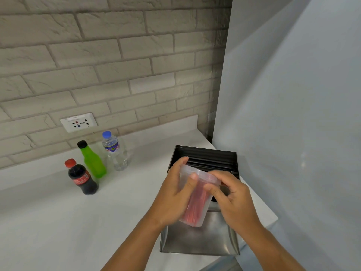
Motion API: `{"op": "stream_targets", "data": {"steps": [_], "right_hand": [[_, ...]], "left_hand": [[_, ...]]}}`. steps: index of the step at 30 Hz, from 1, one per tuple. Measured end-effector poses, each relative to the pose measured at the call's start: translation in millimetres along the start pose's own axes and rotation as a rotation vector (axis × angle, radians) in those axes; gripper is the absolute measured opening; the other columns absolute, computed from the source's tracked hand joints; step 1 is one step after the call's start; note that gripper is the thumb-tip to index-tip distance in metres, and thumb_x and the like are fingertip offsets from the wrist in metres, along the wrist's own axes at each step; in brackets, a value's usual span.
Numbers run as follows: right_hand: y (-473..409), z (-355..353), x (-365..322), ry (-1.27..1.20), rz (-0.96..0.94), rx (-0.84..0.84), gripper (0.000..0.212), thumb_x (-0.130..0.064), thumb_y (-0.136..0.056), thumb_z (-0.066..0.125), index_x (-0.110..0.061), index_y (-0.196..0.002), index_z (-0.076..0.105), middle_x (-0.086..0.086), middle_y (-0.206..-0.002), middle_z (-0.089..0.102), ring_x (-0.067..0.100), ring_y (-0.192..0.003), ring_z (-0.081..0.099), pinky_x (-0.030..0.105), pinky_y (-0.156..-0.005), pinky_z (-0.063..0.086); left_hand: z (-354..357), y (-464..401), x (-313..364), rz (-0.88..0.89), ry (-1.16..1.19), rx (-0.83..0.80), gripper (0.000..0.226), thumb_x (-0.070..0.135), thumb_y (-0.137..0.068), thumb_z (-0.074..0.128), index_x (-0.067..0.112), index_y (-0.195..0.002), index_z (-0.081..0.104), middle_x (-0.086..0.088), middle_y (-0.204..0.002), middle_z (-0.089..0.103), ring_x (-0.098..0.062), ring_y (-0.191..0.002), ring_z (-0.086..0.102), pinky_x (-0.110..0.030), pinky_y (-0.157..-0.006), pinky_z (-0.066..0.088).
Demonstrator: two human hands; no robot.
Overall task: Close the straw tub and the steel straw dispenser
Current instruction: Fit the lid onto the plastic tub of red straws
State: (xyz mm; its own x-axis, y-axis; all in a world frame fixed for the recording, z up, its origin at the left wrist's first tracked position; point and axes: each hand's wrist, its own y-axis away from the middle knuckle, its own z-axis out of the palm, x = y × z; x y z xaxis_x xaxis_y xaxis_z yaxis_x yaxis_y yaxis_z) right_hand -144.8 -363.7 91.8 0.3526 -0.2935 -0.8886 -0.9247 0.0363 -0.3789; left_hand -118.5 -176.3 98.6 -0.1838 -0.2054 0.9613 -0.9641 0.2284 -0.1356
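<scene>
So the white bench [48, 212] runs along a brick wall and ends at a grey panel on the right. At that right end, near the front edge, sits the steel dispenser [203, 237], wide open: the box with black straws [209, 160] at the back, its lid flap folded down flat toward the front. Over at the back left of the bench there's a cola bottle [82, 178], a green bottle [92, 162] and a water bottle [115, 151] in a little cluster, well apart from the action.

The straw tub [197, 200], clear plastic with red straws inside, is held in the air right above the open dispenser, tilted away. Left hand [175, 194] has its grip wrapped round the tub's side, thumb up by the rim. Right hand [232, 194] is on the lid [203, 174], fingers pinched at its near edge.

Looks to me like the lid is sitting on but maybe not snapped down all round, hard to tell. I'd keep the left hand steady, level the tub, and press round the rim bit by bit until it seats everywhere. Then set it down on the bench and swing the steel flap up.
</scene>
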Motion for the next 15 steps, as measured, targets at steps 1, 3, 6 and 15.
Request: {"op": "stream_targets", "data": {"steps": [1, 3, 6, 15], "right_hand": [[0, 3, -2, 0.028, -0.029, 0.005, 0.025, -0.036, -0.096, 0.071, -0.024, -0.117, 0.074, -0.009, -0.109, 0.073, 0.018, -0.106, 0.069, 0.024, -0.084, 0.058], [0, 7, -4, 0.039, -0.047, 0.008, 0.030, -0.040, -0.094, 0.070, -0.026, -0.121, 0.073, -0.012, -0.113, 0.073, 0.017, -0.110, 0.069, 0.021, -0.085, 0.056], [1, 0, -3, -0.128, 0.035, -0.032, 0.039, -0.036, -0.094, 0.071, -0.026, -0.131, 0.068, -0.012, -0.120, 0.073, 0.013, -0.114, 0.070, 0.021, -0.087, 0.059], [-8, -6, -2, -0.190, 0.003, -0.032, 0.031, -0.034, -0.098, 0.064, -0.031, -0.129, 0.068, -0.006, -0.123, 0.071, 0.019, -0.119, 0.067, 0.024, -0.093, 0.057]], "left_hand": [[4, 0, -1, -0.003, -0.007, 0.015, 0.070, 0.086, -0.086, 0.047, 0.050, -0.146, 0.037, 0.014, -0.138, 0.061, -0.011, -0.122, 0.066, -0.026, -0.097, 0.056], [6, -1, 0, 0.005, 0.028, 0.055, 0.059, 0.083, -0.088, 0.050, 0.050, -0.137, 0.044, 0.016, -0.126, 0.066, -0.010, -0.112, 0.069, -0.019, -0.089, 0.056], [-5, -6, -1, -0.025, 0.166, 0.079, 0.058, 0.085, -0.082, 0.054, 0.049, -0.127, 0.055, 0.022, -0.115, 0.070, -0.005, -0.104, 0.072, -0.016, -0.077, 0.057], [-9, -11, 8, 0.006, 0.144, 0.064, 0.054, 0.075, -0.095, 0.038, 0.045, -0.136, 0.056, 0.028, -0.131, 0.064, -0.001, -0.123, 0.064, -0.022, -0.098, 0.055]]}}
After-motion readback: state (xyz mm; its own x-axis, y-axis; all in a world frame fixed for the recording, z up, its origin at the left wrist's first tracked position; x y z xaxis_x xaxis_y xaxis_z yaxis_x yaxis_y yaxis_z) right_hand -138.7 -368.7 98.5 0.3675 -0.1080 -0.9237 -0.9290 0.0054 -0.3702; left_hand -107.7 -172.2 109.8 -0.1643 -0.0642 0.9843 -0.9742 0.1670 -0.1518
